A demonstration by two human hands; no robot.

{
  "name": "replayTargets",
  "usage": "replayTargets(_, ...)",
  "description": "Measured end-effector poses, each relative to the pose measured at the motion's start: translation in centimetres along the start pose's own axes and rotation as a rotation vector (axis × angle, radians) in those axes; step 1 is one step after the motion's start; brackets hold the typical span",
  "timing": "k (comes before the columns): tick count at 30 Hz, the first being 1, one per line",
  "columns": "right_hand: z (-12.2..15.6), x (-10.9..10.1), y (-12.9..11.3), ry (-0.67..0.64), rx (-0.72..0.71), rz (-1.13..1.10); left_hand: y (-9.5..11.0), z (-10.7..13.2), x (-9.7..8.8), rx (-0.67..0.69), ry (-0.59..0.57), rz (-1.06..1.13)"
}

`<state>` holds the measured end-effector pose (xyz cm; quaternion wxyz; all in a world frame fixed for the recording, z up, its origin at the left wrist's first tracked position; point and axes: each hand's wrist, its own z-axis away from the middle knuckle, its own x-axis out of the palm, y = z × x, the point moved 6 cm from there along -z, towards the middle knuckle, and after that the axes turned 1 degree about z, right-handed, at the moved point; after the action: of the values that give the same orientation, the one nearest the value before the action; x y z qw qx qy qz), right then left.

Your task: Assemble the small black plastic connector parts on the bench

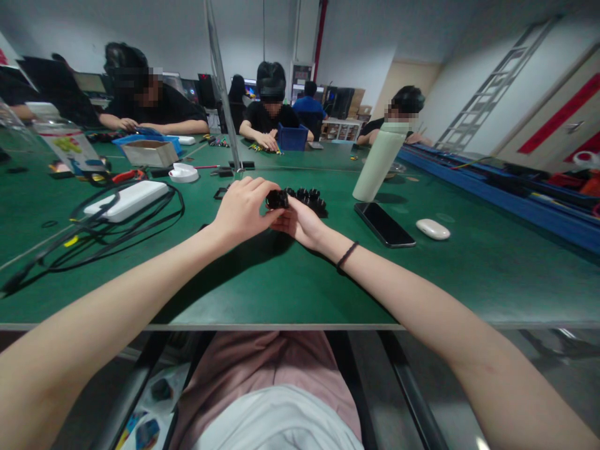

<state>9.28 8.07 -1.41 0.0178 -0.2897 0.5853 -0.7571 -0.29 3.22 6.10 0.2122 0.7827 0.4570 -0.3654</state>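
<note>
Both of my hands meet over the middle of the green table (290, 287). A small black round part (276, 199) is gripped between them. My left hand (244, 209) curls over it from the left, thumb and fingers closed on its side. From the right and below, my right hand (302, 224) wraps its fingers around the same part. What exactly the part is, I cannot make out. Just behind my right hand lies a cluster of similar black parts (309, 199), partly hidden. A dark square frame (220, 194) shows beside my left hand.
On the right are a black phone (384, 224), a white oval case (432, 229) and a pale green bottle (380, 162). To the left, a white power strip (126, 201) lies among black cables (94, 261). A metal pole (225, 87) rises behind my hands; several people sit beyond.
</note>
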Motion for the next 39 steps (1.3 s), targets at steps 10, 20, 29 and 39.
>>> replayTargets(10,0.3,0.2,-0.2,-0.013,-0.048,0.013,-1.1,0.0,0.7,-0.081,-0.096,0.088)
replayTargets(20,0.4,0.2,-0.2,0.009,-0.078,0.039,-3.2,0.1,0.8,-0.181,-0.404,-0.215)
replayTargets(29,0.4,0.2,-0.1,0.024,-0.052,0.033,-4.6,1.0,1.2,-0.29,-0.674,-0.411)
replayTargets(39,0.5,0.2,-0.2,0.016,-0.06,0.042,-4.5,1.3,1.7,-0.307,-0.765,-0.428)
